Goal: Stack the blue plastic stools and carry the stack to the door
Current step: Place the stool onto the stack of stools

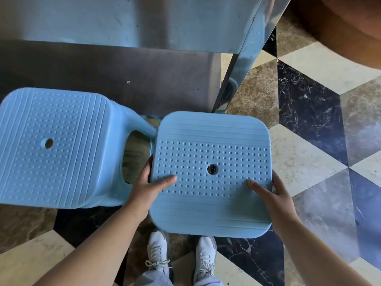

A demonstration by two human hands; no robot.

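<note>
Over the patterned marble tile floor (309, 100), two hands hold one light blue square plastic stool with a dotted seat and centre hole (210, 174) in front of the person's white sneakers (158, 252). Left hand (144, 188) grips the seat's left edge, thumb on top, fingers wrapped under the rim. Right hand (274, 195) does the same on the right edge, thumb lying on the dotted top. Both are closed around the seat rim, a symmetric side hold that probably keeps the seat level and the legs pointing down for nesting.

Second matching light blue plastic stool (53, 145) is just beside it on the left; its leg and side opening almost touch the held seat. Whether the held one is off the floor cannot be told from above, though it looks raised.

Behind both stands a shiny stainless steel counter with a lower shelf (144, 38), which reflects blue. Door not in view.

Judgement: stacking not done yet; the held stool needs to go over the left one, legs lined up with its corners, then pressed down. Misaligned corners would jam it.
</note>
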